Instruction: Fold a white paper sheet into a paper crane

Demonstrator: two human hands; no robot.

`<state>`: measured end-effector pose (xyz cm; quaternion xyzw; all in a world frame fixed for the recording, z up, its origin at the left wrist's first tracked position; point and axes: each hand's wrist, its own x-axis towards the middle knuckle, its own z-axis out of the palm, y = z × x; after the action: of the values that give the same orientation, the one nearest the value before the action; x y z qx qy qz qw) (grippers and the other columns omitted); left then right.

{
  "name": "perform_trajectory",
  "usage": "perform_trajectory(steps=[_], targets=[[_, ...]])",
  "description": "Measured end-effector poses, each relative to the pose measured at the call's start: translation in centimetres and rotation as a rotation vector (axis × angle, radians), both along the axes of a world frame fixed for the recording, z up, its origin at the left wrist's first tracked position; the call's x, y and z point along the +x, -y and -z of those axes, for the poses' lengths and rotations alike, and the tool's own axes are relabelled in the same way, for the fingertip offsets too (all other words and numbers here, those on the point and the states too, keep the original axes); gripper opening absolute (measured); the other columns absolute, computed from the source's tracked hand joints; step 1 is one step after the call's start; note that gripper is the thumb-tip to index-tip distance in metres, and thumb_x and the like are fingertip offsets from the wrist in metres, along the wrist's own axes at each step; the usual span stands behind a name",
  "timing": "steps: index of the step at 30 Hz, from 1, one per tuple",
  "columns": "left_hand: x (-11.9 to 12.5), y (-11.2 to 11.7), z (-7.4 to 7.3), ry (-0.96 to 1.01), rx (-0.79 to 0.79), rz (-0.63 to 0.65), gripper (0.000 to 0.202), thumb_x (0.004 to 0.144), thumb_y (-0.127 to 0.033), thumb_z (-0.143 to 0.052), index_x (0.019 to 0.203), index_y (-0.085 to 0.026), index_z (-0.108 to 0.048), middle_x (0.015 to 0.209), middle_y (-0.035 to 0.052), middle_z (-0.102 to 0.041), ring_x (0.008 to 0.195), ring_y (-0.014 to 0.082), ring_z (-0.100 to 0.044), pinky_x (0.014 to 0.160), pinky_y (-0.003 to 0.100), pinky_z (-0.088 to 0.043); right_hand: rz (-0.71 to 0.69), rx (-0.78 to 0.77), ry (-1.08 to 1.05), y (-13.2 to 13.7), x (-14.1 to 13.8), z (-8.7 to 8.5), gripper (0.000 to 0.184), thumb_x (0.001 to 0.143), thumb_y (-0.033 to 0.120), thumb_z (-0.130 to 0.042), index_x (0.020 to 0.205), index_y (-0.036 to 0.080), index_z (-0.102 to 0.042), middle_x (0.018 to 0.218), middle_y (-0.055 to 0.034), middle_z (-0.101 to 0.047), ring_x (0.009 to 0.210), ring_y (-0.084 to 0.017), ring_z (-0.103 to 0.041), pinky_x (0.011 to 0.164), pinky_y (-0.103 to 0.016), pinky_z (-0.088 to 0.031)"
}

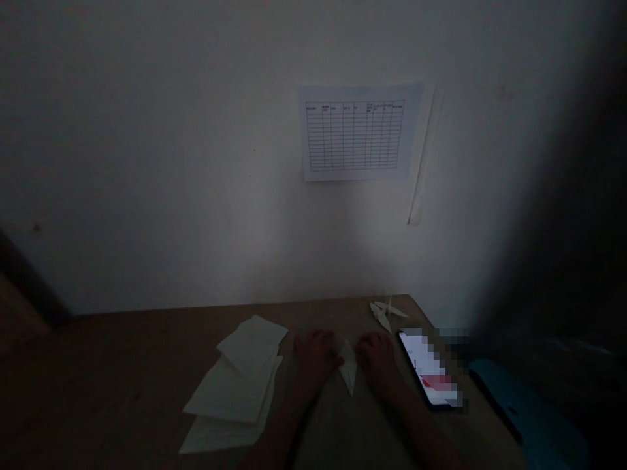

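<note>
On the table, between my two hands, lies a small piece of white paper (349, 371) folded into a narrow kite shape, its point towards me. My left hand (316, 352) is closed at its left edge, the thumb on the paper and the fingers bent. From the other side, my right hand (376, 356) grips the right edge with curled fingers. The dim light hides the exact fingertip contact. Behind my right hand sits a finished-looking folded paper crane (382, 316) with pointed wings.
Several loose white paper sheets (232, 391) overlap on the wooden table (98, 385) left of my hands. A phone (426, 369) with a lit, partly blurred screen lies on the right. Beyond the table edge is a blue-green object (533, 418). A printed table sheet (360, 134) hangs on the wall.
</note>
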<state>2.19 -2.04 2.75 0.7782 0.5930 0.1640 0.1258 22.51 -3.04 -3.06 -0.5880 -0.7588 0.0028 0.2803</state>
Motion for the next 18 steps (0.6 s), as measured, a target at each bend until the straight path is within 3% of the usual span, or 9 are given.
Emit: perform_trajectory(steps=[8, 14, 18], targets=[[0.2, 0.2, -0.1, -0.058, -0.024, 0.008, 0.015, 0.094, -0.031, -0.067, 0.100, -0.031, -0.081, 0.152, 0.0038, -0.061, 0.146, 0.0348, -0.045, 0.123, 0.073, -0.010, 0.015, -0.040, 0.016, 0.2, -0.1, -0.6, 0.016, 0.093, 0.017, -0.061, 0.102, 0.024, -0.073, 0.121, -0.0090, -0.068, 0.115, -0.028, -0.056, 0.106, -0.044, -0.039], [-0.1, 0.3, 0.1, -0.057, -0.017, 0.017, 0.016, 0.092, -0.035, -0.069, 0.105, -0.031, -0.078, 0.155, 0.0037, -0.058, 0.147, 0.0350, -0.043, 0.121, 0.074, -0.017, -0.003, -0.064, -0.003, 0.8, -0.3, -1.4, 0.012, 0.091, 0.032, -0.069, 0.101, 0.026, -0.072, 0.119, -0.0075, -0.068, 0.117, -0.029, -0.056, 0.106, -0.045, -0.038], [-0.1, -0.1, 0.6, -0.053, 0.003, 0.009, 0.021, 0.091, -0.035, -0.069, 0.111, -0.031, -0.075, 0.154, 0.0047, -0.058, 0.145, 0.0345, -0.045, 0.121, 0.074, -0.017, 0.005, -0.077, 0.008, 1.3, -0.9, -1.9, 0.028, 0.086, 0.047, -0.077, 0.103, 0.025, -0.071, 0.119, -0.0088, -0.068, 0.118, -0.031, -0.056, 0.106, -0.047, -0.038]])
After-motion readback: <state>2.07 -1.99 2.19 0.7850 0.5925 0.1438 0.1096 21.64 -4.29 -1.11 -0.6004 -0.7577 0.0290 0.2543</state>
